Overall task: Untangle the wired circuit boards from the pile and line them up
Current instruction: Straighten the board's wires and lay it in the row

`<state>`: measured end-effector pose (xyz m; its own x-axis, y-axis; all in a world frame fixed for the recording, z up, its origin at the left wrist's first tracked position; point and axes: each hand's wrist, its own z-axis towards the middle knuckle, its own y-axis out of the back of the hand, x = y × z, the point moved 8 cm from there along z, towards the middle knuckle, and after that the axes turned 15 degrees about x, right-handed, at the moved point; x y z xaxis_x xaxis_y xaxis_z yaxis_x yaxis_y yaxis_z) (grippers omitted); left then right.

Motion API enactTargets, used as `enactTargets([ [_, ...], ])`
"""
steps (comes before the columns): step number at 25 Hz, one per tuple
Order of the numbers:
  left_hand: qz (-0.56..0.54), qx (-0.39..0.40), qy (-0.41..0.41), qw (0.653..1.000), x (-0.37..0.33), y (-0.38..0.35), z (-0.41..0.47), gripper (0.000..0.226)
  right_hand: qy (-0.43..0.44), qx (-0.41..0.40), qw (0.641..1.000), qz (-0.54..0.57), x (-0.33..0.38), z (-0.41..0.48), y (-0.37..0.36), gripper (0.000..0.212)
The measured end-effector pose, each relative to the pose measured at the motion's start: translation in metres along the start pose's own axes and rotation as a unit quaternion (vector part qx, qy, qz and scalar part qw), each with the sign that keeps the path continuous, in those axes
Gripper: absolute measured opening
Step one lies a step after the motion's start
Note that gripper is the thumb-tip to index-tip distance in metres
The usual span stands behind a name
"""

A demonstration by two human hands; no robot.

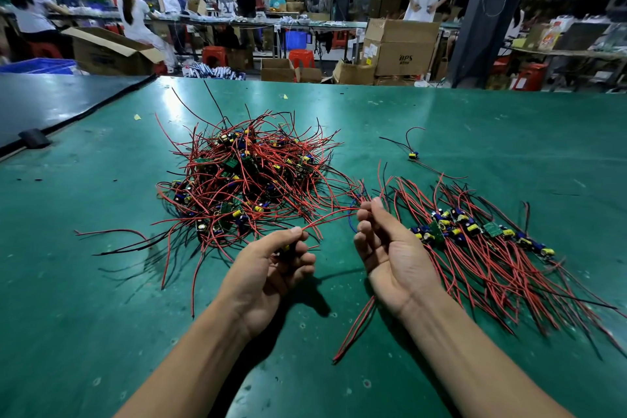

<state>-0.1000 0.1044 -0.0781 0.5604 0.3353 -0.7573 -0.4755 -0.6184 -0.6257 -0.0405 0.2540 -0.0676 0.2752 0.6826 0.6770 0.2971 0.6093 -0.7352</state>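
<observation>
Pinches one red wire [329, 216] between left hand [271, 268] and right hand [383, 248], fingers curled, above surface [101, 282]. Tangled pile [244, 176] just beyond left; row [475, 231] beside right.

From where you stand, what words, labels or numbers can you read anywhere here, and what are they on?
"BPS": on the side of the cardboard box stacked beyond the table; the small line under it is too blurred to read.
White labels on that box's left face: too small to read.
Circuit boards: any markings are too small to read.
</observation>
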Motion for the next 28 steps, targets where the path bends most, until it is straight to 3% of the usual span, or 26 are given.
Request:
enactTargets([
  [9,-0.032,0.004,-0.013,0.999,-0.007,0.006,0.0,0.013,-0.047,-0.005,0.996,0.074,-0.004,-0.003,0.0,0.014],
  [13,-0.054,0.011,-0.03,0.998,-0.011,0.006,0.001,0.012,-0.071,-0.011,0.996,0.055,-0.011,-0.005,0.0,0.022],
  [16,-0.039,0.007,-0.05,0.998,-0.014,0.004,0.001,0.018,-0.06,-0.025,0.997,-0.03,-0.009,-0.005,0.005,0.018],
  [20,0.052,-0.034,-0.108,0.992,-0.025,0.009,-0.002,0.015,0.083,0.002,0.986,-0.145,0.02,-0.004,-0.001,0.007],
  [22,0.173,-0.03,-0.136,0.975,-0.032,0.002,-0.006,0.024,0.164,0.016,0.955,-0.245,0.037,-0.01,-0.01,0.009],
  [24,0.258,0.017,-0.15,0.954,-0.032,-0.015,-0.009,0.03,0.222,0.023,0.902,-0.37,0.048,-0.019,-0.022,0.007],
  [26,0.283,0.071,-0.131,0.948,-0.025,-0.029,-0.011,0.036,0.215,0.067,0.865,-0.449,0.046,-0.022,-0.033,0.006],
  [28,0.282,0.106,-0.081,0.95,-0.017,-0.034,-0.01,0.04,0.101,0.144,0.88,-0.442,0.024,-0.017,-0.04,0.02],
])
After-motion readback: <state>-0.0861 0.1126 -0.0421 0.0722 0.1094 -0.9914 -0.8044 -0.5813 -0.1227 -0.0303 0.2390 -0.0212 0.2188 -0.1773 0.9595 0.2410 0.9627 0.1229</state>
